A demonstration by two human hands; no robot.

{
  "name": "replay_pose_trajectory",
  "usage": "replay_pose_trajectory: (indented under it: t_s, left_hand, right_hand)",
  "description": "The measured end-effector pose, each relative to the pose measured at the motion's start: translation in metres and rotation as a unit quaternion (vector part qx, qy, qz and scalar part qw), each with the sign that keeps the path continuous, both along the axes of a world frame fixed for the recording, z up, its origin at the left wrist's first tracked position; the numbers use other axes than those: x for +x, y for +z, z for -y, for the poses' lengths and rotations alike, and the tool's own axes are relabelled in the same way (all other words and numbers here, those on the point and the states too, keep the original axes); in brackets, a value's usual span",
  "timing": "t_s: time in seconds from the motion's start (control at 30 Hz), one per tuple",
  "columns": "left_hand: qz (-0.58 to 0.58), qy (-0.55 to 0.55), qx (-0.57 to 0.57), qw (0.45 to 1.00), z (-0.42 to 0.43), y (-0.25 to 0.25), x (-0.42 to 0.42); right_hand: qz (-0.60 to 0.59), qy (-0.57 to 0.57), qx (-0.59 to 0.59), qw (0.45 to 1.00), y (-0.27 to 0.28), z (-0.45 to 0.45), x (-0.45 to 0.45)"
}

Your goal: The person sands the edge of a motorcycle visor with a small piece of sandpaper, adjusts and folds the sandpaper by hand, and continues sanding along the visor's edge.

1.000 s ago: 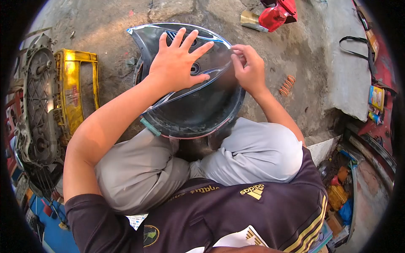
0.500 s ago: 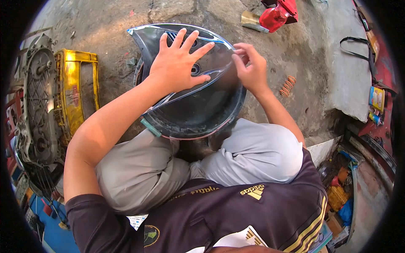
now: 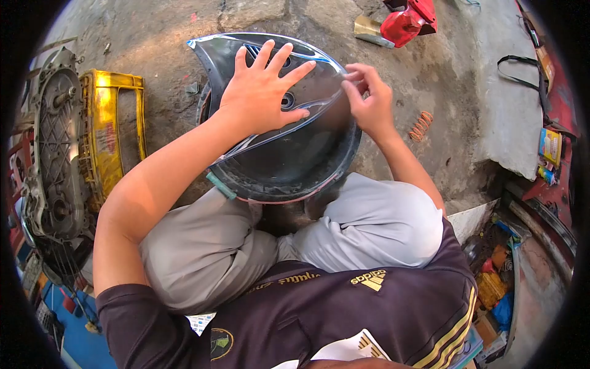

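Note:
A dark, glossy motorcycle body panel [image 3: 221, 64] with blue and white edging and a pointed end lies across a round black basin [image 3: 283, 166]. Spread flat on the panel's face is my left hand [image 3: 261, 92], fingers apart, pressing on it. At the panel's right-hand end my right hand [image 3: 369, 95] has its thumb and fingertips drawn together in a pinch. Whatever sits between those fingertips is too small to make out. Two holed fittings show on the panel around my left hand. The basin stands between my bent knees.
On the left are a yellow plastic crate [image 3: 104, 129] and a metal engine casing [image 3: 58, 154]. An orange coil spring [image 3: 421, 126] lies on the concrete right of the basin. A red part [image 3: 409, 24] lies at the top. Assorted scrap [image 3: 491, 286] fills the lower right.
The whole view has shifted very slightly. Both hands keep nearly the same places on the panel, with no visible change in grip.

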State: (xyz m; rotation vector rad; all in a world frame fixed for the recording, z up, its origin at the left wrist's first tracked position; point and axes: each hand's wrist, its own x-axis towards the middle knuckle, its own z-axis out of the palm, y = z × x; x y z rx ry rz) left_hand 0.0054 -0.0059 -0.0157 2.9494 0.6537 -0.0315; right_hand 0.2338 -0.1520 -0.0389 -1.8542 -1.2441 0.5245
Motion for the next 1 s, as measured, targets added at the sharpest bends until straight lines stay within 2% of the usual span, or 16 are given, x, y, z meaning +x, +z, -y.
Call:
replay_pose_trajectory:
  t_s: [0.1, 0.27, 0.33, 0.5, 0.57, 0.6, 0.63, 0.7, 0.77, 0.83, 0.9, 0.97, 1.0]
  left_hand:
    - [-0.003, 0.000, -0.003, 1.000, 0.002, -0.001, 0.000]
    - [-0.006, 0.001, -0.002, 1.000, 0.000, 0.000, 0.000]
    - [-0.002, 0.001, -0.001, 1.000, 0.001, 0.000, 0.000]
    - [-0.008, 0.001, -0.001, 1.000, 0.000, 0.001, 0.001]
    - [-0.009, 0.003, -0.003, 1.000, 0.002, 0.000, 0.001]
    - [-0.008, 0.003, -0.002, 1.000, 0.002, 0.000, 0.000]
    - [-0.007, 0.002, 0.001, 1.000, 0.001, 0.000, 0.000]
    - [-0.005, 0.002, 0.003, 1.000, 0.001, 0.000, 0.000]
    - [-0.001, 0.000, 0.003, 1.000, 0.001, -0.001, 0.000]
    - [0.002, 0.001, 0.005, 1.000, 0.001, -0.002, 0.000]
    - [0.003, 0.002, 0.007, 1.000, 0.001, -0.001, 0.001]
    - [0.001, -0.001, 0.010, 1.000, 0.000, -0.001, 0.000]
    - [0.003, -0.001, 0.010, 1.000, 0.000, -0.001, 0.000]
  right_hand:
    - [-0.005, -0.046, -0.001, 0.999, -0.004, -0.003, 0.008]
    - [0.010, 0.014, 0.002, 1.000, -0.004, 0.003, 0.001]
    - [-0.029, -0.051, -0.013, 0.998, -0.006, 0.000, 0.008]
    - [0.026, 0.021, 0.022, 0.999, -0.006, 0.003, 0.002]
    - [0.005, -0.050, -0.008, 0.999, -0.006, 0.000, 0.012]
    - [-0.005, -0.051, -0.016, 0.999, -0.007, 0.002, 0.010]
    - [-0.005, -0.049, -0.015, 0.999, -0.007, 0.003, 0.005]
    - [0.013, 0.041, 0.031, 0.999, -0.006, 0.008, -0.008]
    - [0.024, 0.024, 0.046, 0.998, -0.014, 0.005, 0.003]
    - [0.004, -0.043, 0.012, 0.999, -0.012, 0.001, 0.011]
    - [0.004, -0.041, -0.016, 0.999, -0.006, 0.005, 0.000]
    - [0.046, 0.045, 0.060, 0.996, -0.012, 0.008, -0.004]
    - [0.034, 0.008, 0.038, 0.999, -0.011, 0.006, 0.000]
